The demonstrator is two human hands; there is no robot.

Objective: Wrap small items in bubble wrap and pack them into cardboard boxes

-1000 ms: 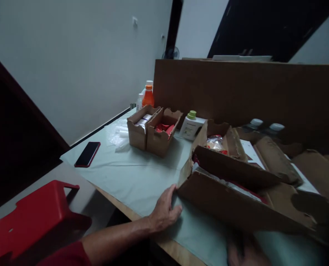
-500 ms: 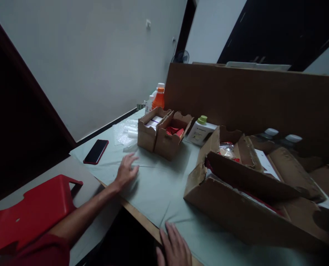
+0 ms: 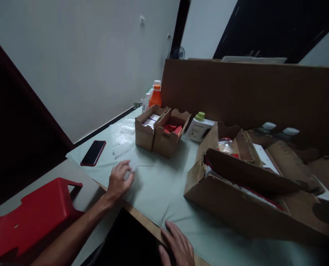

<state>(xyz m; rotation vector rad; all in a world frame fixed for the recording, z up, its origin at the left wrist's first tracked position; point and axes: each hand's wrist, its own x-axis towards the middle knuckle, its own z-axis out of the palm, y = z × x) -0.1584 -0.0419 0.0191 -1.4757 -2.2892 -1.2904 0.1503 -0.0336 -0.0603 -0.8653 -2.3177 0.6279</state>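
Observation:
My left hand [image 3: 121, 180] is over the table with its fingers and thumb closed on a piece of clear plastic wrap [image 3: 132, 164]. More see-through bubble wrap [image 3: 122, 132] lies flat just beyond it. My right hand [image 3: 178, 244] rests at the table's near edge, fingers stretched out and holding nothing. A dark phone with a red case [image 3: 93, 153] is on the cloth to the left of my left hand.
Two small cardboard boxes [image 3: 143, 138] stand side by side past my left hand. Larger open cartons [image 3: 228, 207] fill the right side. Behind are a white bottle with a green cap [image 3: 199, 129] and an orange bottle [image 3: 155, 96]. A red stool [image 3: 45, 212] is at the left.
My left hand has drawn back toward me and closed, with clear plastic wrap now pulled nearer from the pile. My right hand has stayed at the table edge.

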